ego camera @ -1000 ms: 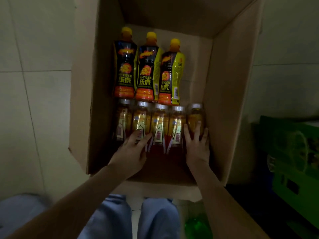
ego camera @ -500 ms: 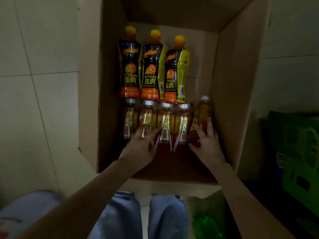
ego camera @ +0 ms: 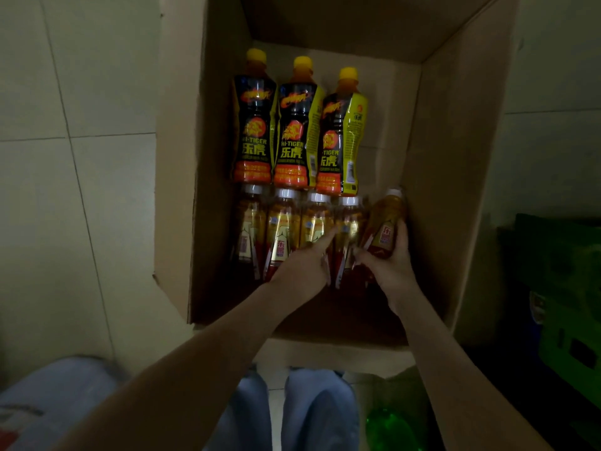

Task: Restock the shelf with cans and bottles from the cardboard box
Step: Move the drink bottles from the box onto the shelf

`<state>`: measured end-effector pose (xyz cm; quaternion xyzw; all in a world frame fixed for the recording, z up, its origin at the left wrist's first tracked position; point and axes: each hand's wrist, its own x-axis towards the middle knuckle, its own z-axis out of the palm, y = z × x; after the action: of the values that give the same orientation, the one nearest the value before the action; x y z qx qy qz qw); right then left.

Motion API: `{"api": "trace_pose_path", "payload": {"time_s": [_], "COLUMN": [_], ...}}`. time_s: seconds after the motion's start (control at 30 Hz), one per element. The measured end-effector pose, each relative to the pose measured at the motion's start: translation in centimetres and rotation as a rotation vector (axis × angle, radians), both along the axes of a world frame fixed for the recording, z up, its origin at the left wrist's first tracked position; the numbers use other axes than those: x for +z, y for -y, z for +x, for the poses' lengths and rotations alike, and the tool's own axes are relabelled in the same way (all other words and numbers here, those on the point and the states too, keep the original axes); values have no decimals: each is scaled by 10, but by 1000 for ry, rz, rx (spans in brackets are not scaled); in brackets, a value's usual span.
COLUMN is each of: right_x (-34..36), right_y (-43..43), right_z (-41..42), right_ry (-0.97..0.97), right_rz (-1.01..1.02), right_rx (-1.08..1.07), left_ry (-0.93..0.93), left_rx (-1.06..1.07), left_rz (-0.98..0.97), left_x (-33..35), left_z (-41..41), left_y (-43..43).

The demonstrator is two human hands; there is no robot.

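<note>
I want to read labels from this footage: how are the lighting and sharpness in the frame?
Head view: dim overall; the yellow-capped bottles read sharply; the small bottle in the right hand is slightly blurred; the green crate sits in deep shadow.

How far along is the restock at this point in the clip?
Done: cannot tell; no shelf is in view. In hand: the right hand grips one small amber bottle, tilted up out of its row, while the left hand touches the row of four small amber bottles beside it. Left: those four and three Hi-Tiger bottles lie in the cardboard box.
</note>
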<state>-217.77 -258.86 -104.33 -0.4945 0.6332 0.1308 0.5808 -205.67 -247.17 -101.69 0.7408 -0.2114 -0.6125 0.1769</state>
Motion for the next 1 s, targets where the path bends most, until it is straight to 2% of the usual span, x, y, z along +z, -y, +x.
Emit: {"api": "trace_pose_path", "payload": {"time_s": [0.1, 0.17, 0.3, 0.4, 0.53, 0.57, 0.63, 0.67, 0.73, 0.8, 0.9, 1.0], "right_x": [-1, 10, 40, 45, 41, 38, 31, 25, 7, -13, -38, -53], "right_y": [3, -4, -44, -74, -93, -90, -75, -64, -45, -33, -37, -41], "right_z": [4, 1, 3, 14, 27, 29, 36, 38, 37, 30, 23, 16], "right_ry": [-19, 44, 206, 245, 215, 248, 296, 272, 105, -70, -153, -148], "right_rz": [86, 80, 122, 189, 242, 319, 456, 431, 186, -23, -37, -174], "right_rx": [-94, -150, -114, -148, 181, 221, 171, 115, 94, 249, 482, 594], "left_ry": [-38, -132, -369, -432, -419, -419, -393, -375, -331, -230, -39, 23], "left_rx": [106, 212, 527, 598, 620, 646, 661, 636, 557, 451, 243, 202], "left_rz": [-14, -20, 6, 20, 82, 99, 84, 68, 68, 85, 129, 108], "left_x": [-2, 0, 6, 14, 10, 8, 5, 4, 2, -2, -5, -12], "left_z": [-2, -3, 3, 5, 4, 8, 19, 26, 38, 42, 40, 31], "left_y": [-9, -14, -20, -22, -38, -45, -56, -59, -63, -63, -64, -66]}}
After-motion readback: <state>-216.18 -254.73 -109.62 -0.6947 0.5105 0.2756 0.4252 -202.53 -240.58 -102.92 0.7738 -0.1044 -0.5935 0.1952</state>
